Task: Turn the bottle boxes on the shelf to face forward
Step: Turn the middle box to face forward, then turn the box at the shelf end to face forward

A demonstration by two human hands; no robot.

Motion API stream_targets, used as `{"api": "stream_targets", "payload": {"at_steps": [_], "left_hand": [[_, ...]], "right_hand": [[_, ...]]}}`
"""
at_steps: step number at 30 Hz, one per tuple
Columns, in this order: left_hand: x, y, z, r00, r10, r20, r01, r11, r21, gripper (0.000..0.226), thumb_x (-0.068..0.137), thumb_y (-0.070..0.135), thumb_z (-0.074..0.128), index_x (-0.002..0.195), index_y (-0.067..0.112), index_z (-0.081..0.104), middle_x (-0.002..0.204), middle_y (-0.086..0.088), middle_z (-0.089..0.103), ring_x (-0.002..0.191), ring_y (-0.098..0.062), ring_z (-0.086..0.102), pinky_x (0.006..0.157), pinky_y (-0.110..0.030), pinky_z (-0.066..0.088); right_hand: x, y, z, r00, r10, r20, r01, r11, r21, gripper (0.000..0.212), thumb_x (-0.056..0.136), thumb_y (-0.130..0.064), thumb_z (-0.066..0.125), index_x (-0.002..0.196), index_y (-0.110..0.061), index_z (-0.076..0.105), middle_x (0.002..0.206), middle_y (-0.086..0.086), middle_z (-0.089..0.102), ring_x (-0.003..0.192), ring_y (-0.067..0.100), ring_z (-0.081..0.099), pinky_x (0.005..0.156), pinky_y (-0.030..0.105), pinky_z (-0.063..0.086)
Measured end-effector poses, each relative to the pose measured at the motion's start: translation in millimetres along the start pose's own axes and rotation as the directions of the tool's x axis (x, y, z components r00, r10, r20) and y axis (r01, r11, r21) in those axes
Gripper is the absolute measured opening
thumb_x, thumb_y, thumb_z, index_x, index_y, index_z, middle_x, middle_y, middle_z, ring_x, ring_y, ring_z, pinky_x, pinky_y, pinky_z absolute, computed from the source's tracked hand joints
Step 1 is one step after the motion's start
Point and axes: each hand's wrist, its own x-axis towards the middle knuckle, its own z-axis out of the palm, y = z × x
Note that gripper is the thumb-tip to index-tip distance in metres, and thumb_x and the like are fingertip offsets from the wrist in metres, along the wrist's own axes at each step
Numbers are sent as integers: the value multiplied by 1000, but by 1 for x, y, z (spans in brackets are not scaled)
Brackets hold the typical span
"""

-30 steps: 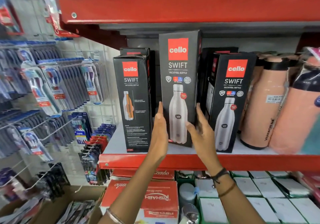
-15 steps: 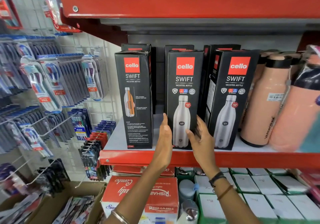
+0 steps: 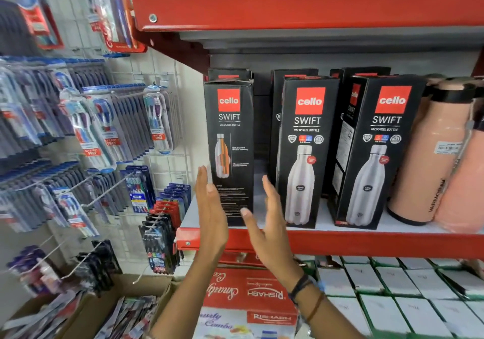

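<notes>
Three black Cello Swift bottle boxes stand in the front row on the red shelf (image 3: pixel 366 243). The left box (image 3: pixel 230 139) shows a side panel with a small orange cutaway bottle and fine print. The middle box (image 3: pixel 305 153) and the right box (image 3: pixel 377 153) show the large silver bottle front. My left hand (image 3: pixel 209 207) is open at the left box's lower left edge. My right hand (image 3: pixel 267 223) is open at that box's lower right corner, in the gap beside the middle box. Neither hand grips the box. More black boxes stand behind the front row.
Peach flasks (image 3: pixel 429 155) stand at the right end of the shelf. A wire rack of toothbrush packs (image 3: pixel 104 134) hangs to the left. Below the shelf lie a red Rishabh carton (image 3: pixel 251 294), white boxes (image 3: pixel 392 296) and a cardboard box (image 3: pixel 86 312). Another red shelf (image 3: pixel 301 3) runs overhead.
The middle box was lowered onto the shelf facing forward and let go. Both hands then moved left and now flank the left box.
</notes>
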Motion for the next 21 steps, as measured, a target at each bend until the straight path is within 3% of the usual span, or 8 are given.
{"api": "stream_targets", "payload": {"at_steps": [2, 5, 9, 11, 13, 15, 18, 21], "left_hand": [[11, -4, -8, 997, -64, 48, 63, 998, 23, 70, 91, 61, 12, 153, 28, 9, 159, 18, 10, 145, 7, 8, 125, -36, 8], [20, 3, -16, 979, -124, 160, 127, 992, -9, 75, 86, 68, 9, 152, 35, 12, 163, 12, 17, 150, -9, 17, 123, -50, 18], [18, 22, -27, 958, -68, 280, 86, 995, -54, 59, 83, 64, 9, 137, 53, 30, 119, 54, 49, 116, 24, 47, 107, -32, 37], [14, 29, -30, 959, -67, 277, 93, 992, -80, 58, 86, 58, 5, 137, 51, 31, 115, 56, 45, 116, 23, 44, 110, -30, 35], [11, 37, -32, 960, -39, 278, 65, 994, -82, 52, 94, 50, 1, 133, 52, 35, 113, 56, 47, 114, 24, 45, 105, -18, 39], [11, 42, -36, 957, -40, 287, 64, 995, -75, 59, 92, 62, 6, 137, 44, 40, 118, 49, 47, 116, 15, 49, 105, -18, 40], [21, 44, -44, 969, -14, 247, 18, 1000, -16, 106, 62, 94, 12, 147, 34, 31, 144, 30, 34, 134, 0, 40, 111, -23, 31], [36, 40, -47, 963, -8, 269, 1, 1000, 27, 96, 69, 86, 8, 152, 36, 14, 158, 18, 19, 146, -8, 23, 122, -42, 19]], "right_hand": [[6, 0, 18, 995, 92, 34, -91, 995, -40, 76, 95, -31, 53, 152, -17, 5, 161, -5, 6, 149, 5, 6, 111, 6, 2], [14, 1, 31, 968, 247, 40, -248, 969, 15, 80, 95, -36, 51, 152, -16, -1, 159, -7, 7, 150, 11, 7, 114, 17, 6], [19, -1, 36, 973, 231, 15, -232, 972, 41, 75, 94, -41, 52, 151, -24, 7, 147, -20, 16, 140, 1, 17, 112, 20, 16], [26, -5, 34, 977, 213, -15, -212, 976, 43, 81, 88, -47, 59, 151, -23, 13, 150, -15, 23, 142, 5, 23, 115, 23, 21], [34, -9, 32, 981, 183, -61, -182, 983, 14, 100, 74, -57, 69, 150, -20, 15, 154, -2, 30, 142, 13, 29, 115, 29, 28], [43, -12, 29, 980, 170, -106, -171, 985, -2, 114, 64, -59, 76, 150, -18, 14, 154, 6, 31, 142, 17, 30, 114, 32, 30], [55, -9, 19, 978, 192, -81, -187, 980, 64, 113, 63, -50, 78, 151, -24, 13, 157, 4, 28, 144, 17, 29, 117, 39, 29], [59, -4, 15, 985, 171, 0, -170, 977, 125, 101, 69, -46, 68, 153, -28, 14, 161, -5, 21, 147, 8, 21, 120, 34, 23]]}}
